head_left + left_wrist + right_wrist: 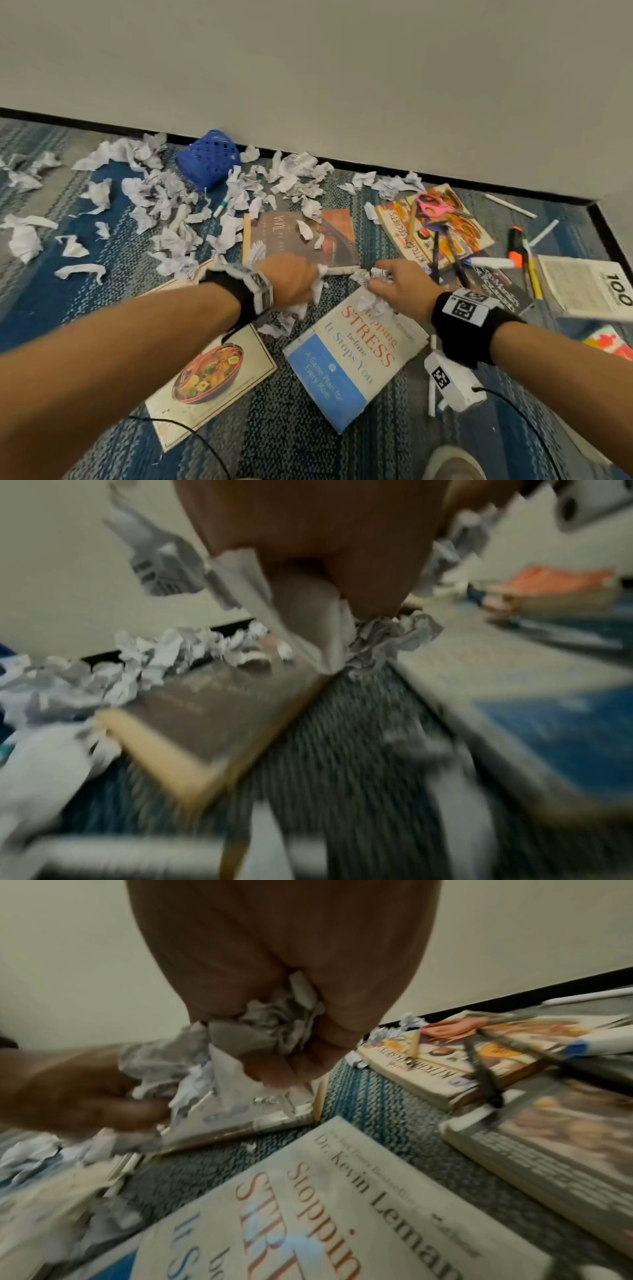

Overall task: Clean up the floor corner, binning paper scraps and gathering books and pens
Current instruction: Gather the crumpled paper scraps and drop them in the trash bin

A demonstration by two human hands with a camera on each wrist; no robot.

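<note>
**Both hands full of crumpled paper, much more on the floor**

The left hand is closed around a bunch of paper scraps, and the right hand grips another bunch above the "Stress" book. Such paper is probably very light and soft; it presses down easily, but loose pieces can slip out between the fingers, so a full fist around the middle seems best. Many more scraps lie on the carpet toward the blue basket, which lies on its side at the wall. The books are stiff and heavier; I would take them by an edge. Pens lie across the "Kitchen Secrets" book.

The left wrist view is blurred. The fingertips of both hands are hidden by paper.
</note>
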